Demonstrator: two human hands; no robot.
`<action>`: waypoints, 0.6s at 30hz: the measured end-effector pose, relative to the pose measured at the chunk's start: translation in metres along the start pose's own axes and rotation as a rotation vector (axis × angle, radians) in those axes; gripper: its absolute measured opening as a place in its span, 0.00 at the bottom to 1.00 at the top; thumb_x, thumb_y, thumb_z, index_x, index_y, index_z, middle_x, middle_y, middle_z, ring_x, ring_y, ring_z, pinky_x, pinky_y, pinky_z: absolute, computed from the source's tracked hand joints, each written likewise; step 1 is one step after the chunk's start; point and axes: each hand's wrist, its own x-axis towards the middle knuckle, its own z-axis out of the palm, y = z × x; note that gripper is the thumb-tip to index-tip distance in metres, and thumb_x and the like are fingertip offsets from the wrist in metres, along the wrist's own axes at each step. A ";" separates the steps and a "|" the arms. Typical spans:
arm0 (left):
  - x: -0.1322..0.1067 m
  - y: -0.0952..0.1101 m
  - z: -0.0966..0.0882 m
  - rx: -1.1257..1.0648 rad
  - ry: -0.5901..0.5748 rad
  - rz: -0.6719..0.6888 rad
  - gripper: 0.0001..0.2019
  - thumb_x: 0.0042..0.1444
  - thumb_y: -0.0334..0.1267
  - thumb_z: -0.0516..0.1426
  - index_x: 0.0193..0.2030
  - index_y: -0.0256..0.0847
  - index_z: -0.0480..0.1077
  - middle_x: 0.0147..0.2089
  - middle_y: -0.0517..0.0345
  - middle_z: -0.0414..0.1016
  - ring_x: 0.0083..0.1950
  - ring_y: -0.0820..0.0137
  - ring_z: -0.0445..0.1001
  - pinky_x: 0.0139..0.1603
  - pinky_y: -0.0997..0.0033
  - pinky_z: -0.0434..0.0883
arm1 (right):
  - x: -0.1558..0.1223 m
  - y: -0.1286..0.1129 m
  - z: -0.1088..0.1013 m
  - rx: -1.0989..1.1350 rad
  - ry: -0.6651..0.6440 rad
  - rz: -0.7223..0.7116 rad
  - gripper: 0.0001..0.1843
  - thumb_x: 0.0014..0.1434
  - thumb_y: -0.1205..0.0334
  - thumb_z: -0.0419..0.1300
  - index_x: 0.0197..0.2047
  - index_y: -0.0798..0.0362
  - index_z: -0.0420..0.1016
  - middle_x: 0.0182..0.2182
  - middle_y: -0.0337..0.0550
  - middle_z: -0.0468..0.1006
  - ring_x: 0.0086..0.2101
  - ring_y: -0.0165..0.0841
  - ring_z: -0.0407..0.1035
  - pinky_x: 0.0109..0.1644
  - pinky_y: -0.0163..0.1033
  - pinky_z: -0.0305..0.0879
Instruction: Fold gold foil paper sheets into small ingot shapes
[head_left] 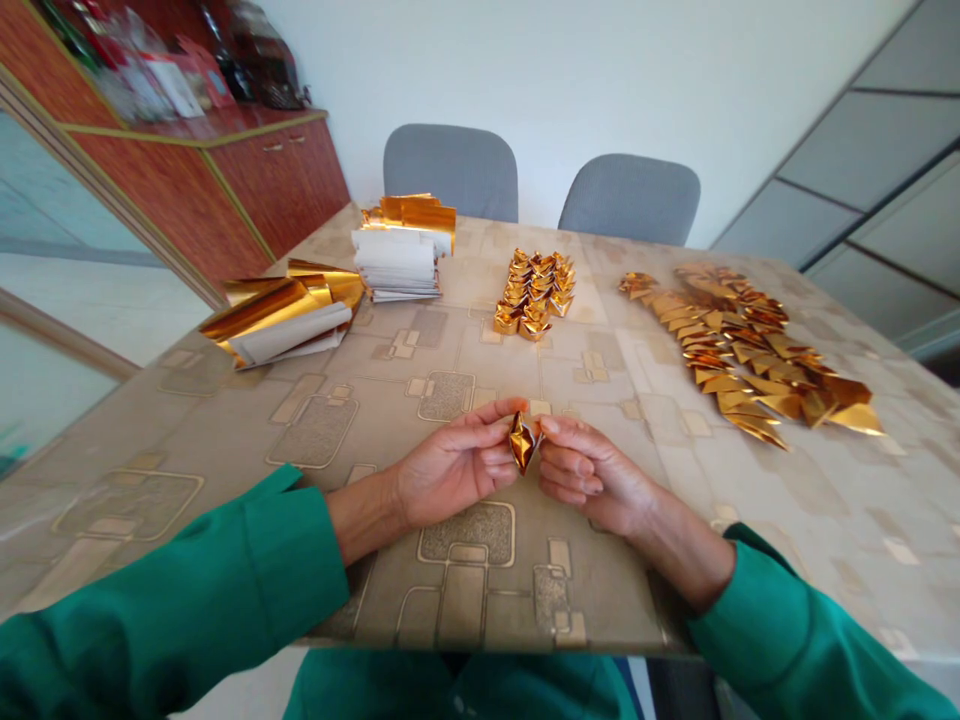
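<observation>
A small folded gold-foil paper ingot (522, 443) is held up between my two hands, above the near middle of the table. The fingers and thumb of my left hand (461, 458) grip its left side. My right hand (592, 470) pinches its right edge between thumb and forefinger, the other fingers curled in. Beyond the hands, folded gold paper pieces (534, 290) stand packed in short rows. At the right, long curved rows of pointed gold foil folds (742, 350) lie overlapping.
Stacked white-backed gold paper (397, 265) sits at the back left, beside a loose pile of rolled gold sheets (289, 315). Two grey chairs (450, 172) stand behind the patterned table (390, 420). A reddish wooden cabinet (277, 180) with bottles and bags is at the left.
</observation>
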 end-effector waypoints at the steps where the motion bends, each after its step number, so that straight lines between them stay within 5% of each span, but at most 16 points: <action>1: 0.000 0.000 -0.001 0.017 0.003 0.011 0.11 0.51 0.25 0.63 0.42 0.37 0.77 0.29 0.61 0.70 0.24 0.82 0.64 0.28 0.81 0.64 | 0.000 0.000 0.000 -0.021 0.007 -0.004 0.16 0.56 0.57 0.66 0.25 0.52 0.64 0.12 0.24 0.54 0.14 0.21 0.39 0.16 0.28 0.42; 7: 0.000 -0.001 -0.002 0.028 0.040 0.063 0.12 0.49 0.24 0.63 0.41 0.39 0.76 0.27 0.64 0.69 0.24 0.82 0.64 0.29 0.80 0.64 | -0.003 -0.002 0.004 -0.138 0.020 -0.027 0.11 0.57 0.54 0.66 0.34 0.51 0.70 0.11 0.23 0.56 0.14 0.21 0.39 0.16 0.28 0.40; 12: -0.002 -0.002 0.001 0.098 -0.024 0.068 0.14 0.47 0.27 0.66 0.43 0.37 0.75 0.30 0.61 0.71 0.27 0.81 0.66 0.29 0.80 0.64 | 0.002 0.000 -0.001 -0.108 0.008 -0.017 0.16 0.58 0.56 0.65 0.26 0.52 0.64 0.12 0.23 0.51 0.14 0.21 0.38 0.17 0.29 0.40; 18: -0.004 -0.008 0.003 0.324 0.101 0.154 0.15 0.46 0.30 0.67 0.41 0.40 0.73 0.32 0.62 0.71 0.29 0.78 0.68 0.29 0.78 0.63 | 0.005 0.006 -0.004 -0.126 -0.003 -0.020 0.17 0.59 0.55 0.63 0.25 0.52 0.64 0.13 0.25 0.51 0.15 0.22 0.41 0.18 0.30 0.43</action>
